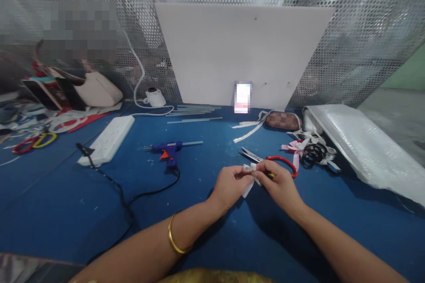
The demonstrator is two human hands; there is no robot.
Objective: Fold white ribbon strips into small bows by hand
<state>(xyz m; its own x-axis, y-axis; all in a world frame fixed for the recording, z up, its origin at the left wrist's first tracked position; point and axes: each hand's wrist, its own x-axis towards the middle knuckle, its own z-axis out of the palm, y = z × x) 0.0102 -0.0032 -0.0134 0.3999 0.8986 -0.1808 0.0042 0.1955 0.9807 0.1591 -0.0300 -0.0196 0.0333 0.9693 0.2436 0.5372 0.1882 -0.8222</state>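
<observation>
A small folded piece of white ribbon (pixel 249 176) sits pinched between both hands above the middle of the blue bench (pixel 66 203). The left hand (pixel 229 185) has its fingers clamped on the ribbon's left end, and the right hand (pixel 280 182) has its fingers closed on the right end. A neat fold probably calls for keeping the ends aligned and taut. Red-handled steel scissors (pixel 268 159) lie just behind the hands; a blue glue gun (pixel 169 149) with black cable lies toward the left, with loose ribbon scraps (pixel 308 148) by the right edge.
</observation>
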